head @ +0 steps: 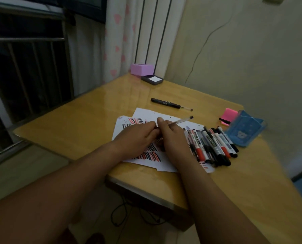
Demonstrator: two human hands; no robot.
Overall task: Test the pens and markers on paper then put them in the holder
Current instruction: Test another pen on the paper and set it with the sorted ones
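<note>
Midway at best: white paper sheets (143, 118) striped red and black, clear-barrelled pen (177, 122) pinched between both hands (137, 138) (171, 138), marker pile (211, 145) outside blue holder (243, 132).

Markers (211, 145) on paper (146, 115) — holder (245, 131) right.

Pen (177, 121) tip hidden btwn hands; marker (210, 146) labels too blurry.
</note>
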